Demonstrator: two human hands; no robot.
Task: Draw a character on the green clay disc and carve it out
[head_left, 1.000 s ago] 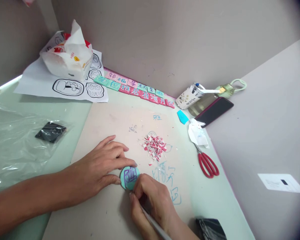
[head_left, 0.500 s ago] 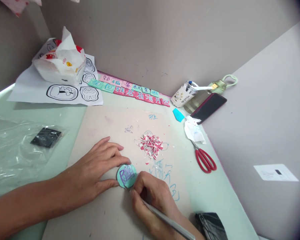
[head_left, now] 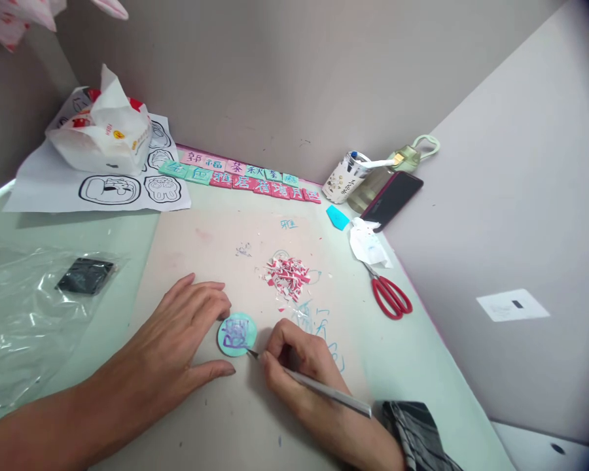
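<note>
A round turquoise disc [head_left: 248, 326] with a purple outlined character lies flat on the beige board [head_left: 186, 242]. My right hand [head_left: 302, 373] grips a slim silver craft knife [head_left: 331, 394] like a pen, its dark pointed tip by the disc's lower right edge. On the other side, my left hand [head_left: 184, 330] rests on the board with thumb and fingers spread around the disc. Its fingertips are close to the upper left rim, and the thumb stands apart below. A pile of red and white shavings [head_left: 288, 277] lies behind the disc.
Red-handled scissors [head_left: 391, 297], crumpled tissue [head_left: 368, 243], a phone [head_left: 392, 199] and a patterned cup [head_left: 344, 180] stand or lie at right. Lettered pink and green tiles [head_left: 240, 180] line the back. A tissue pack [head_left: 101, 140] and clear plastic bag [head_left: 24, 314] are at left.
My left thumb and fingers have come away from the disc's edge. The disc's character now sits straighter. My right hand keeps the craft knife near the rim, and the whole view has shifted slightly.
</note>
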